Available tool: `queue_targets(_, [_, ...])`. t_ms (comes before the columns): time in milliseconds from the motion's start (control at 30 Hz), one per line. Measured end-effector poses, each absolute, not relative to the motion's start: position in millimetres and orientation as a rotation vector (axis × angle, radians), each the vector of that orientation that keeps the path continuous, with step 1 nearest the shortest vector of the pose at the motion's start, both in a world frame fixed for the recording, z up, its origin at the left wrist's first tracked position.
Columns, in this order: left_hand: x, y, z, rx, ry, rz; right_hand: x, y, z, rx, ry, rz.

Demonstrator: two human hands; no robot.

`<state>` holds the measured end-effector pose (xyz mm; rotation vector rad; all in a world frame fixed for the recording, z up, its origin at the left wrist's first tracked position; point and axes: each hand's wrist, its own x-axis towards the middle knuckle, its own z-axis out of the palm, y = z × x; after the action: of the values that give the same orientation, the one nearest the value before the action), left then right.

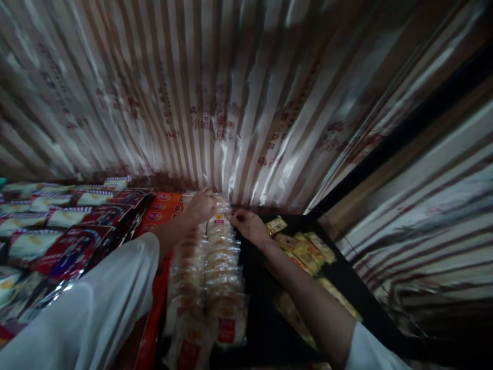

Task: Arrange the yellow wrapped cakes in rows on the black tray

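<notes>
Two long rows of overlapping clear-wrapped packets with pale, flat round food inside run away from me. Red labels show on the nearest packets (pixel 226 324). At the far end of the right-hand row, a packet (pixel 219 218) lies between my two hands. My left hand (pixel 202 204) is bent over its left side, fingers closed at the wrapper. On its right side, my right hand (pixel 249 225) has curled fingers, thumb and fingertips pinched at the packet's edge. Dim light and blur partly hide the fingertips.
Left of the rows lie an orange printed box (pixel 164 205), dark red glossy packs (pixel 73 252) and several white-wrapped packs (pixel 33 244). Yellow packets (pixel 304 252) lie on a black surface (pixel 258 303) to the right. Striped plastic sheeting (pixel 215 103) hangs close behind; a dark pole (pixel 385 139) slants at right.
</notes>
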<state>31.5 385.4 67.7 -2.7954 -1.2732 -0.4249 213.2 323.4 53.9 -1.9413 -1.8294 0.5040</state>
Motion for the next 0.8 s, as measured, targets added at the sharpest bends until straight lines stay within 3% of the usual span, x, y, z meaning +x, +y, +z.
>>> queue_targets(233, [33.5, 381.2, 67.0, -2.764, -1.27, -0.408, 216.3, 320.1, 48.8, -1.835, -1.874, 0.711])
queue_targets(800, [28.1, 376.1, 68.6, -2.773, -1.444, -0.472, 202.8, 317.4, 59.8, -1.886, -1.884, 0.366])
